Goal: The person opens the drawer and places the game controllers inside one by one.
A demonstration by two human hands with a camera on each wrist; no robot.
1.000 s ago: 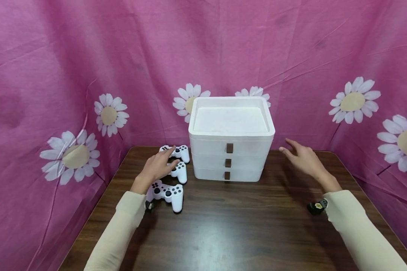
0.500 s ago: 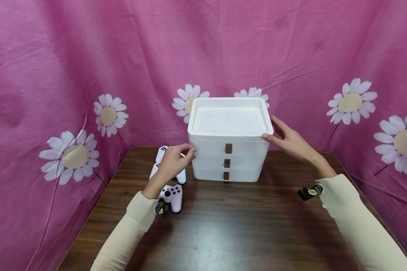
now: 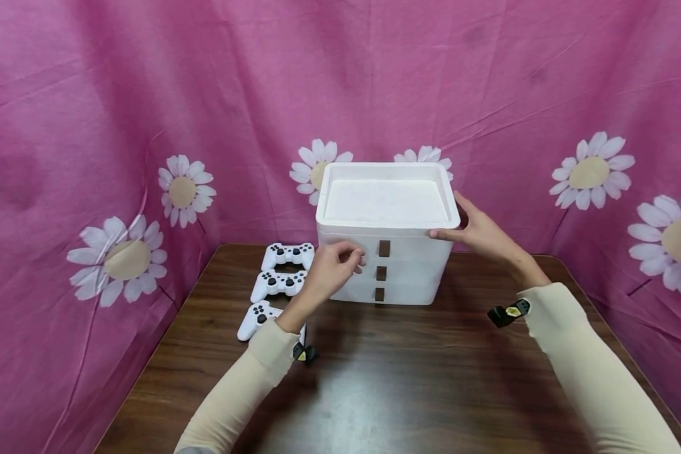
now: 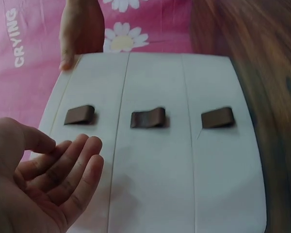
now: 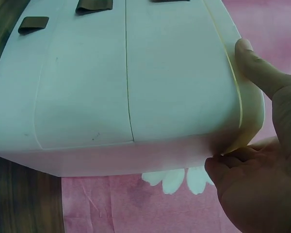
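A white three-drawer organizer [image 3: 394,272] with a tray-like top stands at the back of the table, its drawers closed. Brown pull tabs mark the drawer fronts; the top tab [image 4: 79,115] is nearest to my left hand [image 3: 333,268]. That hand hovers in front of the upper drawer with loosely bent fingers and holds nothing. My right hand [image 3: 482,234] grips the organizer's upper right corner. In the right wrist view its thumb [image 5: 252,60] lies on the front edge and its other fingers rest against the side, partly hidden.
Three white game controllers lie in a column left of the organizer: a far one [image 3: 288,254], a middle one [image 3: 272,284] and a near one [image 3: 256,318], partly covered by the left sleeve. A pink flowered cloth [image 3: 374,82] hangs behind the brown wooden table [image 3: 386,378].
My left hand has moved right, from over the controllers to the organizer's front. My right hand has come in from the right and taken hold of the organizer's upper corner.
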